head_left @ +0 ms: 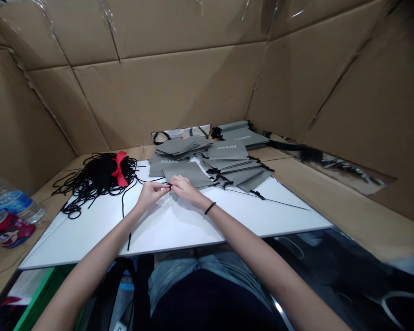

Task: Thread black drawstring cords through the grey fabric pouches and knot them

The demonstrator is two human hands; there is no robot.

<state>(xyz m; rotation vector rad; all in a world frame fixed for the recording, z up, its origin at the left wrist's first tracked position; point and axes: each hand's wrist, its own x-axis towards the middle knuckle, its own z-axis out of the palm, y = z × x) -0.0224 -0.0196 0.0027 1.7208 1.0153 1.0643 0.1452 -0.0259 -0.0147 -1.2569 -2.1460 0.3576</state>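
Observation:
A grey drawstring pouch [189, 174] lies flat on the white board [100, 234], its near corner between my hands. My left hand [152, 193] pinches a black cord at that corner, thumb and finger together. Right beside it, my right hand [183, 187] has its fingers closed on the same corner of the pouch; the fingertips partly hide what they grip. To the left lies a bundle of black cords [98, 177] tied with a red ribbon [119, 169]. One loose cord trails down the board near my left wrist.
Stacks of grey pouches [227, 151] printed INTEX, some with black cords, lie behind and right of my hands. A plastic bottle [17, 204] and a red can [8, 230] are at the left edge. Cardboard walls [165, 92] enclose the back and sides.

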